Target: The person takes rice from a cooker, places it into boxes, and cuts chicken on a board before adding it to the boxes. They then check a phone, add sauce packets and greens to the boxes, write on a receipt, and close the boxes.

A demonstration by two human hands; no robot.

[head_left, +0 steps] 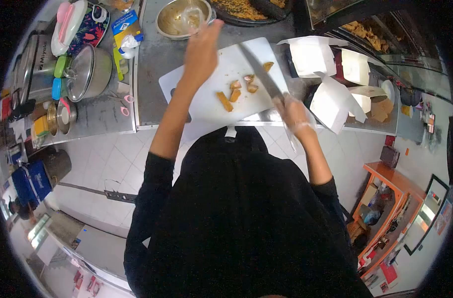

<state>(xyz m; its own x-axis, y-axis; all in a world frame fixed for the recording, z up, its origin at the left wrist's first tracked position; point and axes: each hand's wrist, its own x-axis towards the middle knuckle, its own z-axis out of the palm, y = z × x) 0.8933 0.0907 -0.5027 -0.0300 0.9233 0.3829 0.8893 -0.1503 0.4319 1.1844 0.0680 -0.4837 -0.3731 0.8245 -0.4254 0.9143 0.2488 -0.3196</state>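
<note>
My right hand (292, 113), with clear plastic about it, grips a large knife (262, 72). The blade slants up and left across the right side of a white cutting board (202, 105). Several browned food pieces (235, 94) lie cut on the board, with another piece (268, 65) beyond the blade. Over the board's far left side, my left hand (202, 54) reaches toward a metal bowl (171, 34); its fingers are blurred and overlap the bowl's right rim. Something clear, like thin plastic, shows inside the bowl beside the fingers.
Open white boxes (313, 59) stand right of the board. A dark dish of orange-brown food (239, 10) sits at the back. On the left are a lidded metal pot (90, 72), pink-handled scissors (126, 105) and a blue-yellow packet (126, 30). The counter's front edge runs before me.
</note>
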